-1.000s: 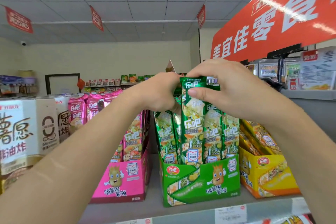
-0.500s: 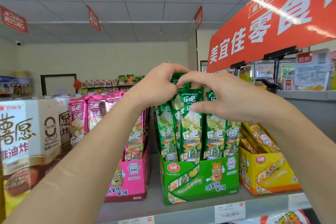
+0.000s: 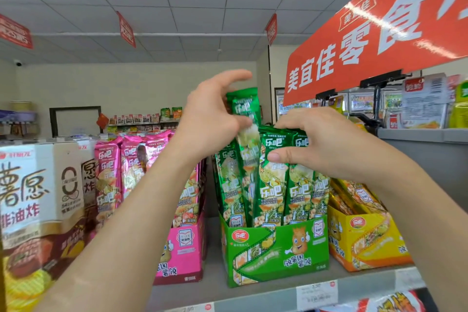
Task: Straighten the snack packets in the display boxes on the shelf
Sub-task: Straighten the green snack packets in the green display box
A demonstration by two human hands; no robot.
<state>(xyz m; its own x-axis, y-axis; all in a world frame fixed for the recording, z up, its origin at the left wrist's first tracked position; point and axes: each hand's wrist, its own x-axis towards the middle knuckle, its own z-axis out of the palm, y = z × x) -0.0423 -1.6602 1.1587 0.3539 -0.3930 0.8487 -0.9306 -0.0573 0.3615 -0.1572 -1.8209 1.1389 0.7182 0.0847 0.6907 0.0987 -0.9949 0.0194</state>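
A green display box [image 3: 276,248] stands on the shelf, filled with upright green snack packets [image 3: 272,180]. One green packet [image 3: 247,114] sticks up higher than the rest at the left of the box. My left hand [image 3: 210,119] pinches this raised packet near its top, index finger arched over it. My right hand [image 3: 314,144] grips the tops of the front packets, thumb pressed on a packet's face. A pink display box [image 3: 182,248] with pink packets [image 3: 109,172] stands to the left, a yellow display box [image 3: 364,238] to the right.
Large white and brown cartons [image 3: 33,197] stand at the far left of the shelf [image 3: 253,294]. A red hanging sign [image 3: 379,40] juts in at upper right. Price labels [image 3: 316,294] line the shelf edge. A counter [image 3: 425,134] lies behind on the right.
My left hand has pulled one green packet upward out of the row. My right hand has dropped lower onto the tops of the front packets, which have sunk deeper into the box.
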